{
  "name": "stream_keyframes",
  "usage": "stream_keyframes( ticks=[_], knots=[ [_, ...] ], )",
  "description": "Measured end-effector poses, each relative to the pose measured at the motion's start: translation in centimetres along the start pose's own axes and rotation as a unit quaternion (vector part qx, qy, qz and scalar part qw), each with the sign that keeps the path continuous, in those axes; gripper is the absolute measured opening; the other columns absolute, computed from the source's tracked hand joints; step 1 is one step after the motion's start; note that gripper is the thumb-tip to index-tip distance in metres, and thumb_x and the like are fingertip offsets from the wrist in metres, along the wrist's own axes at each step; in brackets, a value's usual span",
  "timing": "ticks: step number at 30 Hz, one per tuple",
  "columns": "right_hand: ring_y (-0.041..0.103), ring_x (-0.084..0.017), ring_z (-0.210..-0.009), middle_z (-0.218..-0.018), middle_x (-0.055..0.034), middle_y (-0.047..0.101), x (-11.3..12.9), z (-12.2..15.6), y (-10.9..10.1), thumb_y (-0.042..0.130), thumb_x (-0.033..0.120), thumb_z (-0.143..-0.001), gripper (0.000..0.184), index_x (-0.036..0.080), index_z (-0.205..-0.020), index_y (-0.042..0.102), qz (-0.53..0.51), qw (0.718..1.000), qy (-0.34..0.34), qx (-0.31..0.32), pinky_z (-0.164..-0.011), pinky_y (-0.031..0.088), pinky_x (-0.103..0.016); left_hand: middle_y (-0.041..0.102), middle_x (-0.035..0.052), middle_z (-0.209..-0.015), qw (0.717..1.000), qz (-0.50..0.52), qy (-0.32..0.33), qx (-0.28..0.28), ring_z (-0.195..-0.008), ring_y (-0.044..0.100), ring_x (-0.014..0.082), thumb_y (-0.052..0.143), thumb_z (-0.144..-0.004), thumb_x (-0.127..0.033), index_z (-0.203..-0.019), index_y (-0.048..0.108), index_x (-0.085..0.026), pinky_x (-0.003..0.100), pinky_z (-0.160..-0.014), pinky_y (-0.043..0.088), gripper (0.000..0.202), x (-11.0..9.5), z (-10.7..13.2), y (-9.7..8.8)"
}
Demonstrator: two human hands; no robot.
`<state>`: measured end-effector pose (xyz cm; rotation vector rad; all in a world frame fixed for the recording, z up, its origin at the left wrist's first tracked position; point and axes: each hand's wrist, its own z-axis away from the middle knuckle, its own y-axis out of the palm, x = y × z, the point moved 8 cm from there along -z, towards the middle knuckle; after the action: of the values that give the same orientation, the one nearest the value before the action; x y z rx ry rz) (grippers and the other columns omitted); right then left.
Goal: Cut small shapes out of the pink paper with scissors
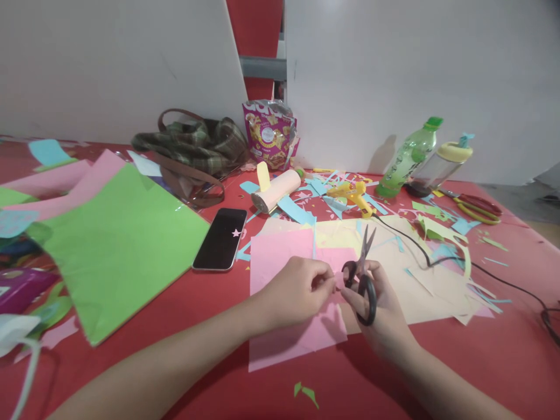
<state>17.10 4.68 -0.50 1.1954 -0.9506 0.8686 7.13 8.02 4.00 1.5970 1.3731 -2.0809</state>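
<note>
Red craft tabletop point(210, 303): small pink paper scrap point(338, 282) pinched in the left hand point(294, 291), immediately left of the black-handled steel scissors point(362, 274), blades parted and pointing away, gripped by the right hand point(381, 309).

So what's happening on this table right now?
A person is cutting paper. The right hand holds black scissors, blades pointing away and slightly open; the left hand pinches a small pink paper piece beside the handles. Below lies a pink sheet on the red table, with a phone and scraps around.
</note>
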Motion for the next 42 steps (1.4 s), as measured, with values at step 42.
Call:
stream_keyframes(
  ticks=[42],
  knots=[
    [0.043,-0.013,-0.067,-0.073,0.0009,0.044,-1.2,0.6,2.7,0.062,0.034,-0.068,0.026,0.022,-0.073,0.040,-0.015,0.984,0.051,0.168,-0.060,0.035,-0.027,0.043,-0.0039,-0.053,0.995,0.043,-0.031,-0.089,-0.050,0.042,0.0070,0.038,-0.079,-0.027,-0.055,0.043,-0.014,0.018,-0.049,0.034,0.028,0.3,-0.3,-4.3]
  ],
)
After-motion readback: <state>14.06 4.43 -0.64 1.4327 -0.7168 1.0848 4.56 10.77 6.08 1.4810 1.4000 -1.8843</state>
